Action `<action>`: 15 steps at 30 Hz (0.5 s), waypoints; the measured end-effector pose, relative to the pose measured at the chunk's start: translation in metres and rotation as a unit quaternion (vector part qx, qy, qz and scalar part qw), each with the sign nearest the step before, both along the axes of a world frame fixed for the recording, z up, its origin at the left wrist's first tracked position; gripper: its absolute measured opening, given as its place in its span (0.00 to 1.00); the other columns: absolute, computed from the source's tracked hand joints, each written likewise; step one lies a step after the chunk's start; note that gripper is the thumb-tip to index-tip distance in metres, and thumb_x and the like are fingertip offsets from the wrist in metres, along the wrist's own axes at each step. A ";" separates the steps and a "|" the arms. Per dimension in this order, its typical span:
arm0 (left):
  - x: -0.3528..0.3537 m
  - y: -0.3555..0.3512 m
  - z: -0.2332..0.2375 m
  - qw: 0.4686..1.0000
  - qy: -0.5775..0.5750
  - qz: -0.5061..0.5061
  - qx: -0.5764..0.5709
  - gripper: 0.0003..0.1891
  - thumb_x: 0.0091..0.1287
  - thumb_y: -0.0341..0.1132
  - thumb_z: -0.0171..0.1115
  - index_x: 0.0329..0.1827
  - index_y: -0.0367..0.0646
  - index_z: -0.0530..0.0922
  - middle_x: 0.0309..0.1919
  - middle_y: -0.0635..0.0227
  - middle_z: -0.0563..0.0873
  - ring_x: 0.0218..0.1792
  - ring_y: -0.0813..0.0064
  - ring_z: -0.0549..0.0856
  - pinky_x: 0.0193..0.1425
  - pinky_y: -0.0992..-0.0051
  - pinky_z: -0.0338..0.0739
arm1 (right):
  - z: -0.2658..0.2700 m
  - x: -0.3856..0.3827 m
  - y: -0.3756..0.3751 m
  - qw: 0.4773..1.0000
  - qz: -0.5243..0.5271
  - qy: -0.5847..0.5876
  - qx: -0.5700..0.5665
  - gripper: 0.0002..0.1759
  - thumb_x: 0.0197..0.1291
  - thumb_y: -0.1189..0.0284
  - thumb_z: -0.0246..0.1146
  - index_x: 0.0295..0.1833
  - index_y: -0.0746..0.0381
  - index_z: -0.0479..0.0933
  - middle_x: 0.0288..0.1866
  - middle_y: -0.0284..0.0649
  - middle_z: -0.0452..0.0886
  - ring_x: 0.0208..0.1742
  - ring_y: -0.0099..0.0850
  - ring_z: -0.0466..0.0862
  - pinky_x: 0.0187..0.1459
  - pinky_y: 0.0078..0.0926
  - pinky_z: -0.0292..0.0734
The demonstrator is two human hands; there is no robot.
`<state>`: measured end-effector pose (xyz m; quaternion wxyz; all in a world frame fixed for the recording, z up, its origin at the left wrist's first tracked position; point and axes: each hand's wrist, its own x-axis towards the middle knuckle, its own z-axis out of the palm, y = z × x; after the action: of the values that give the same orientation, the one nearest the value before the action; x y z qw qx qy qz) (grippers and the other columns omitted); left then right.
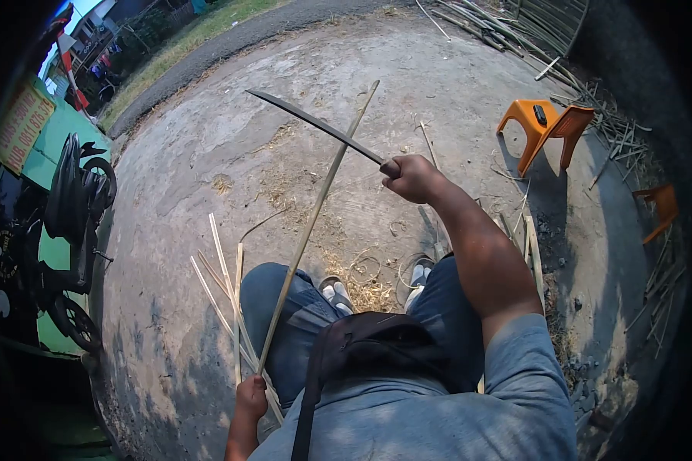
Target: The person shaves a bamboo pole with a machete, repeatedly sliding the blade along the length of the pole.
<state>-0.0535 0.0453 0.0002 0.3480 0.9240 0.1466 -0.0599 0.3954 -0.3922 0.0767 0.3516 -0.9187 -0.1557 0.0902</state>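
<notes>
My right hand [414,179] is closed around the handle of a machete [315,123], its long dark blade pointing up and left. Low on the left, my left hand [251,396] grips the lower end of a long bamboo strip [315,209], which slants up and away past my left knee. The blade crosses the strip near its far end in this view. Beside my left leg lean several pale split bamboo strips [224,284]. Curly shavings [370,296] lie on the ground between my feet.
An orange plastic chair [542,127] with a small black object on it stands at right; part of another orange chair [657,207] shows beyond. Bamboo poles [492,31] lie at the back right, with offcuts below. A motorcycle [73,223] stands left. A black bag [384,346] rests on my lap.
</notes>
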 end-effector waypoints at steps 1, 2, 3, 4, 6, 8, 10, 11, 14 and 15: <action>0.000 -0.001 0.000 1.000 -0.003 0.001 -0.004 0.38 0.82 0.67 0.43 0.30 0.37 0.76 0.20 0.57 0.76 0.25 0.64 0.78 0.32 0.60 0.72 | 0.004 -0.003 0.001 0.999 0.017 0.000 -0.030 0.14 0.64 0.64 0.67 0.53 0.53 0.87 0.48 0.47 0.90 0.52 0.45 0.89 0.54 0.42 0.83; 0.000 -0.003 0.002 1.000 -0.004 0.002 -0.009 0.38 0.81 0.67 0.43 0.30 0.37 0.76 0.20 0.56 0.76 0.25 0.64 0.78 0.32 0.60 0.72 | 0.012 -0.010 0.005 0.998 0.033 0.002 -0.060 0.14 0.64 0.64 0.67 0.54 0.53 0.87 0.48 0.47 0.90 0.52 0.45 0.89 0.54 0.41 0.83; 0.001 -0.004 0.003 1.000 -0.005 0.002 -0.013 0.39 0.81 0.67 0.43 0.30 0.37 0.76 0.20 0.56 0.76 0.25 0.64 0.78 0.32 0.60 0.71 | 0.016 -0.019 0.010 0.997 0.055 0.002 -0.051 0.14 0.64 0.64 0.66 0.53 0.53 0.87 0.48 0.47 0.90 0.53 0.47 0.89 0.54 0.43 0.83; 0.001 -0.004 0.003 1.000 -0.002 0.002 -0.009 0.39 0.81 0.68 0.43 0.30 0.37 0.76 0.20 0.55 0.77 0.25 0.62 0.79 0.32 0.59 0.71 | 0.015 -0.025 0.017 0.994 0.089 -0.013 -0.066 0.13 0.63 0.64 0.67 0.51 0.53 0.88 0.46 0.46 0.90 0.51 0.48 0.89 0.53 0.45 0.84; 0.000 -0.003 0.003 1.000 0.004 0.003 -0.001 0.39 0.81 0.68 0.42 0.31 0.36 0.76 0.20 0.54 0.77 0.25 0.60 0.80 0.32 0.59 0.72 | 0.024 -0.042 0.036 0.981 0.158 -0.024 -0.107 0.10 0.60 0.65 0.67 0.46 0.52 0.88 0.42 0.44 0.90 0.48 0.48 0.89 0.50 0.47 0.84; -0.001 -0.003 0.002 1.000 0.004 0.006 0.010 0.39 0.81 0.68 0.42 0.31 0.37 0.76 0.21 0.53 0.77 0.25 0.55 0.81 0.33 0.58 0.72 | 0.023 -0.053 0.052 0.961 0.218 -0.086 -0.149 0.08 0.56 0.67 0.68 0.42 0.51 0.87 0.38 0.42 0.89 0.43 0.47 0.90 0.46 0.48 0.85; -0.001 -0.003 0.001 1.000 0.000 0.007 0.018 0.39 0.81 0.68 0.42 0.31 0.37 0.77 0.21 0.52 0.78 0.26 0.51 0.82 0.33 0.57 0.72 | 0.027 -0.058 0.057 0.956 0.220 -0.124 -0.151 0.08 0.53 0.68 0.68 0.40 0.50 0.87 0.36 0.41 0.89 0.41 0.46 0.90 0.44 0.47 0.85; 0.000 -0.004 0.000 1.000 -0.005 0.008 0.019 0.39 0.81 0.68 0.42 0.32 0.37 0.77 0.22 0.51 0.78 0.26 0.50 0.82 0.33 0.57 0.73 | 0.028 -0.057 0.057 0.955 0.215 -0.135 -0.149 0.08 0.53 0.68 0.68 0.40 0.50 0.87 0.36 0.41 0.89 0.41 0.46 0.90 0.44 0.47 0.85; 0.000 -0.005 -0.007 1.000 -0.025 0.004 0.017 0.38 0.81 0.68 0.43 0.32 0.36 0.77 0.22 0.49 0.79 0.27 0.46 0.83 0.33 0.55 0.73 | 0.027 -0.039 0.045 0.973 0.156 -0.094 -0.139 0.09 0.55 0.67 0.68 0.42 0.50 0.87 0.38 0.42 0.89 0.44 0.46 0.90 0.46 0.46 0.85; 0.001 -0.005 -0.009 0.999 -0.034 0.000 0.015 0.38 0.81 0.68 0.43 0.32 0.36 0.77 0.22 0.48 0.79 0.27 0.46 0.83 0.33 0.55 0.74 | 0.018 -0.028 0.036 0.983 0.111 -0.085 -0.121 0.08 0.58 0.67 0.67 0.43 0.50 0.87 0.39 0.43 0.89 0.45 0.46 0.90 0.47 0.45 0.84</action>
<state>-0.0527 0.0406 -0.0090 0.3387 0.9307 0.1357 -0.0257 0.3674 -0.3562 0.0946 0.2106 -0.9358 -0.2744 0.0686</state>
